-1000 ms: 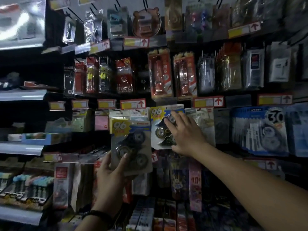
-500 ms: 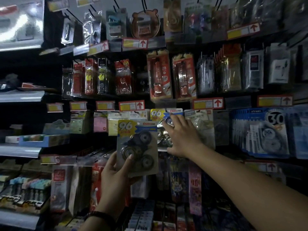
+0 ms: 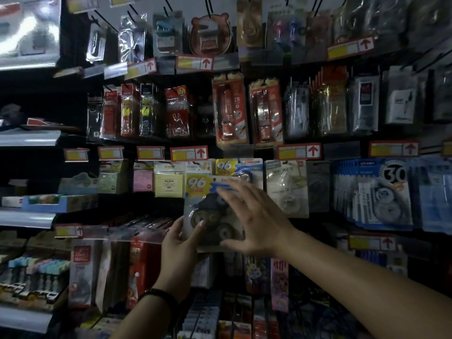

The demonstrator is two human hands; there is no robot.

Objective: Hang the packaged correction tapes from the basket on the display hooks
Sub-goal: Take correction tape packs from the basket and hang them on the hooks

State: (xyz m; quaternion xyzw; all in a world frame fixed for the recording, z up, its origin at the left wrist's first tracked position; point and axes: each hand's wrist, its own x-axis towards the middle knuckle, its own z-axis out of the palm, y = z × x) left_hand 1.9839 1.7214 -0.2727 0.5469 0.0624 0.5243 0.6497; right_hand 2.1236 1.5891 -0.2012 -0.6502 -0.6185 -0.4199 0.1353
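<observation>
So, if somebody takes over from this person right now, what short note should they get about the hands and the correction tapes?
Left hand: grips a 96 correction tape pack at its lower left, thumb on the front.
Right hand: open, fingers spread over that pack's front.
Done: a matching pack hangs on the display just behind it.
Left: hang the held pack; the basket is out of view, so the remaining count is unknown.

Correction tape pack (image 3: 210,211): glossy clear plastic, printed card.

Red pencil packs (image 3: 230,111), price tags (image 3: 188,153)
</observation>
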